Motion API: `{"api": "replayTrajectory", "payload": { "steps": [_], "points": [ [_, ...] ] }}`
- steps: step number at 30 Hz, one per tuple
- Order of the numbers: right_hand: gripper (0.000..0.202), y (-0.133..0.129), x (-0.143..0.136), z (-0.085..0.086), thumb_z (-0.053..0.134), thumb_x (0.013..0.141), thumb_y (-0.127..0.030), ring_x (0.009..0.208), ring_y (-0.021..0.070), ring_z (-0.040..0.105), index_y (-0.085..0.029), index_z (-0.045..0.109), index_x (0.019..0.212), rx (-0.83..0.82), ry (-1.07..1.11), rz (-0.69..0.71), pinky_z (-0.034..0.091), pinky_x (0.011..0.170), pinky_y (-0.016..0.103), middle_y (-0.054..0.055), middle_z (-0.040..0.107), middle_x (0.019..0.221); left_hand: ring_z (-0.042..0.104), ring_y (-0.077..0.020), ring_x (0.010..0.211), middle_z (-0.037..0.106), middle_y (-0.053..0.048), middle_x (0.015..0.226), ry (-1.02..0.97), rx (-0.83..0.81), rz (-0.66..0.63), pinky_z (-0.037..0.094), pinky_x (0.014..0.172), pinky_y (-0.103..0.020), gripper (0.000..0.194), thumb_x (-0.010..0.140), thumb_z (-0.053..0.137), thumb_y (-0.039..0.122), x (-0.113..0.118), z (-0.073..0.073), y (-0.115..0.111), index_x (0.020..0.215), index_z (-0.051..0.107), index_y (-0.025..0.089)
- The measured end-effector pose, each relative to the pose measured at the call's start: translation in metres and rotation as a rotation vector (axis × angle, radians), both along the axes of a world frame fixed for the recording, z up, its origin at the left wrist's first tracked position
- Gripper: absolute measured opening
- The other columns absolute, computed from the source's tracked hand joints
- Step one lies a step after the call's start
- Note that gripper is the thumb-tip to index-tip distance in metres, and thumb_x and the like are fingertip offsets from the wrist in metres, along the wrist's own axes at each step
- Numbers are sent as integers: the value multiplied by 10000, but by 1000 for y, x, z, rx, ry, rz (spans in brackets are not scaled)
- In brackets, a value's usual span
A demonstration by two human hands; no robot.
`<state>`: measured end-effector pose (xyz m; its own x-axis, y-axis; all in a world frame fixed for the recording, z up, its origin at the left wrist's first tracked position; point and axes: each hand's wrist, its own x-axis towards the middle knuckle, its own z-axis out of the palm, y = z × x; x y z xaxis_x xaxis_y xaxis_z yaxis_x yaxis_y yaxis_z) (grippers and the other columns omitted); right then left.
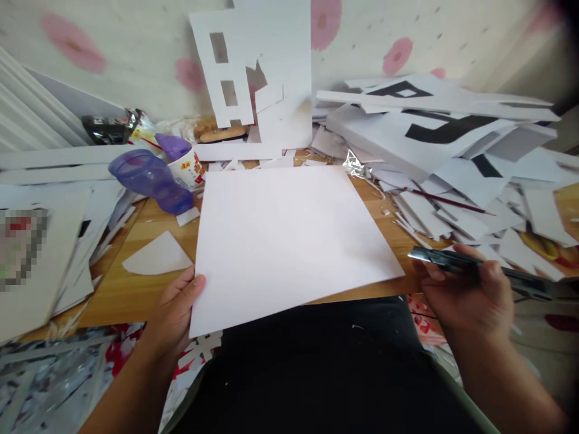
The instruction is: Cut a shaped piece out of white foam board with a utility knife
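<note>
A large white board (pixel 289 235) lies on the wooden table, its near edge reaching past the table edge. My left hand (pixel 176 304) grips the board's lower left side, with the thumb on top and the other fingers hidden beneath. Off the board's right corner, my right hand (pixel 470 292) is closed around a dark utility knife (pixel 461 263), whose blade points left. The blade does not touch the board. Left of the board lies a white offcut (pixel 158 254) with a curved edge.
A purple bottle (pixel 154 181) and a paper cup (pixel 187 169) stand at the back left. Cut-out white boards (pixel 289 108) lean on the wall. Piled scraps and a dark red pencil (pixel 447 201) lie at right. More sheets (pixel 40 265) cover the left side.
</note>
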<state>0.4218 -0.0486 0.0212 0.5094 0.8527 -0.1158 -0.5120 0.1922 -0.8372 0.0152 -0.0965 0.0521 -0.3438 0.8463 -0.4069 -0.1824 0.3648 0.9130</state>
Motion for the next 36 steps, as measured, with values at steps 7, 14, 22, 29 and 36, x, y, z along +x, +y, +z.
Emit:
{"api": "replayTrajectory", "payload": {
  "steps": [7, 14, 22, 29, 36],
  "points": [
    [416, 2, -7, -6, 822, 527, -522, 390, 103, 448, -236, 737, 818, 61, -76, 52, 566, 585, 326, -72, 532, 445, 693, -245, 713, 751, -35, 825, -83, -94, -97, 547, 529, -282, 530, 536, 882, 419, -9, -3, 13, 994, 691, 231],
    [182, -3, -10, -4, 769, 603, -224, 402, 77, 370, -259, 614, 692, 79, -125, 63, 562, 624, 291, -113, 457, 448, 621, -222, 550, 678, -13, 634, 595, -206, -424, 449, 465, -281, 367, 691, 693, 600, -20, -5, 19, 775, 673, 243],
    [206, -3, -7, -7, 756, 646, -358, 465, 120, 475, -260, 661, 800, 96, -175, 97, 536, 622, 308, -81, 526, 498, 635, -289, 1014, 688, -78, 1058, 1258, 649, -633, 489, 909, -427, 255, 813, 684, 406, -13, -11, 8, 1014, 665, 251],
    [354, -15, -33, 4, 832, 620, -421, 417, 96, 471, -278, 689, 911, 55, -272, 352, 520, 563, 309, -56, 614, 596, 588, -308, 1141, 675, -114, 1085, 1290, 894, -812, 427, 1037, -563, 312, 787, 754, 261, -7, -28, -10, 1064, 629, 192],
    [300, -25, -94, 18, 759, 766, -316, 367, 90, 454, -290, 702, 1059, -38, -247, 685, 532, 491, 287, -75, 515, 454, 633, -259, 1045, 703, -59, 1001, 1364, 1005, -671, 515, 952, -490, 257, 770, 749, 236, -3, -43, -14, 1009, 657, 246]
  ]
}}
